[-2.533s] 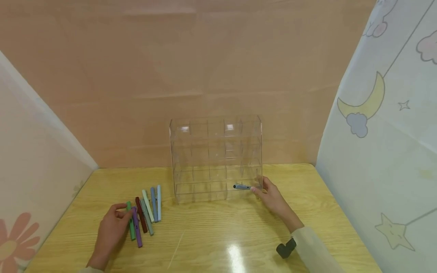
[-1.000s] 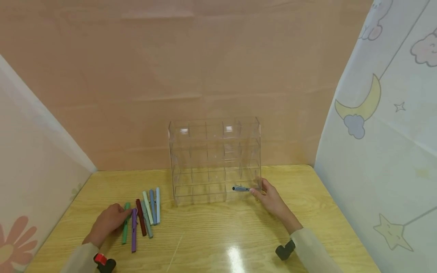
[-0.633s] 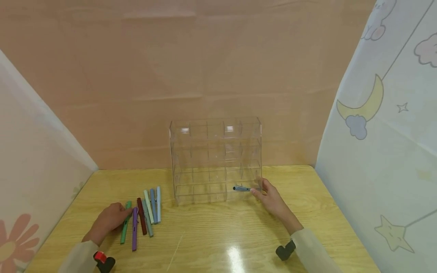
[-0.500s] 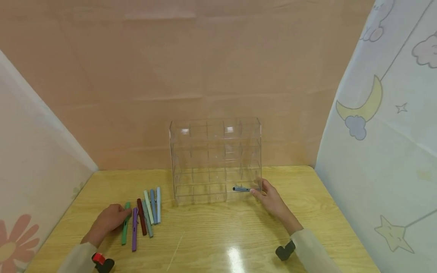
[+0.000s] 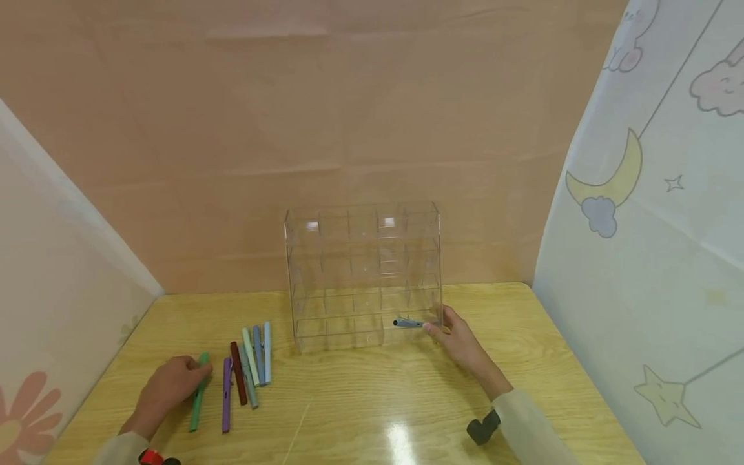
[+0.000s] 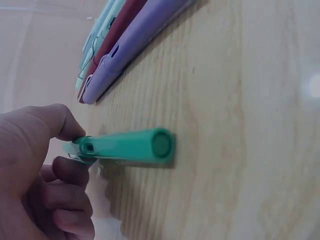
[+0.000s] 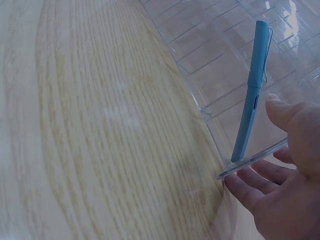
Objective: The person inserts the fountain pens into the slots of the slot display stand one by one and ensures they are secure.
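"Brownish-pink cloth [image 5: 360, 129] is hanging behind a wood-grained table [image 5: 360, 400]. What is the left hand [image 5: 168, 387] doing?"

"It is pinching a green pen [image 5: 196, 412] by its far half, between thumb and forefinger, at the left of the table."

"How is the long axis running?"

"From near to far, the far end leaning slightly right. A purple pen [image 5: 226, 402] is lying to its right; a dark red pen [image 5: 239, 378] and four pale pens [image 5: 267, 355] are lying farther right."

"And the clear rack [image 5: 340, 327]?"

"Standing upright, well apart, to the right of the green pen and farther away. The right hand [image 5: 462, 339] is nearer it, gripping its lower right corner, thumb in front, fingers outside the side wall."

"Is that thumb touching the blue pen [image 7: 253, 85]?"

"I cannot tell. The blue pen is lying left to right in the lowest tier, at the right end, its clip end pointing left."
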{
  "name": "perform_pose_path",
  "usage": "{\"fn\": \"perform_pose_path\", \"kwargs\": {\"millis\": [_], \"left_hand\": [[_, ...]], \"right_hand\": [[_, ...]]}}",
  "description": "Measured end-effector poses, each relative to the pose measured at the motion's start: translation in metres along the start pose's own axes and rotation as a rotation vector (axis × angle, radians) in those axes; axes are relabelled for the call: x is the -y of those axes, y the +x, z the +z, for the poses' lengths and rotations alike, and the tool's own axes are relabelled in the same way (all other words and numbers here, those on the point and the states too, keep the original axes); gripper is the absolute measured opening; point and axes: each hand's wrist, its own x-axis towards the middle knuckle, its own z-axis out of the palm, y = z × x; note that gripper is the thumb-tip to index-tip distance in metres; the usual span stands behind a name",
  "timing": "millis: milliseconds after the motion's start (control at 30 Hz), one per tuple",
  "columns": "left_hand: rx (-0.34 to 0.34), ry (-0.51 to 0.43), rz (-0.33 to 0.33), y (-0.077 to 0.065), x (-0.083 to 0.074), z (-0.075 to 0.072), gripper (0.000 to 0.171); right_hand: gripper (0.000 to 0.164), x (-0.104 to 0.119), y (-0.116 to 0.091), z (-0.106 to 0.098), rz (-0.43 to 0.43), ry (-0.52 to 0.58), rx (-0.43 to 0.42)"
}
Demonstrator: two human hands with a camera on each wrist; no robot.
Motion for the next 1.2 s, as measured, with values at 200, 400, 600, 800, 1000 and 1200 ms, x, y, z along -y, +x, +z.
{"fn": "perform_pose_path", "kwargs": {"millis": [200, 400, 600, 800, 1000, 1200], "left_hand": [[-0.044, 0.000, -0.003, -0.006, 0.005, -0.009, 0.052], [-0.070, 0.024, 0.010, -0.010, 0.006, -0.017, 0.063], [-0.089, 0.021, 0.035, -0.013, 0.002, -0.020, 0.063], [-0.109, 0.010, 0.050, -0.018, -0.006, -0.023, 0.063], [-0.102, 0.003, 0.057, -0.023, -0.010, -0.029, 0.062], [-0.099, -0.021, 0.070, -0.030, -0.013, -0.036, 0.058]], "right_hand": [[0.074, 0.001, 0.000, -0.001, 0.002, 0.000, -0.002], [0.073, 0.001, 0.002, 0.002, 0.009, 0.016, -0.003], [0.072, 0.000, 0.002, 0.002, 0.026, 0.025, -0.007], [0.073, 0.000, 0.001, 0.001, 0.015, 0.021, 0.000], [0.073, -0.002, 0.002, 0.001, 0.014, 0.024, 0.000], [0.073, -0.002, 0.001, 0.001, 0.013, 0.019, 0.000]]}}
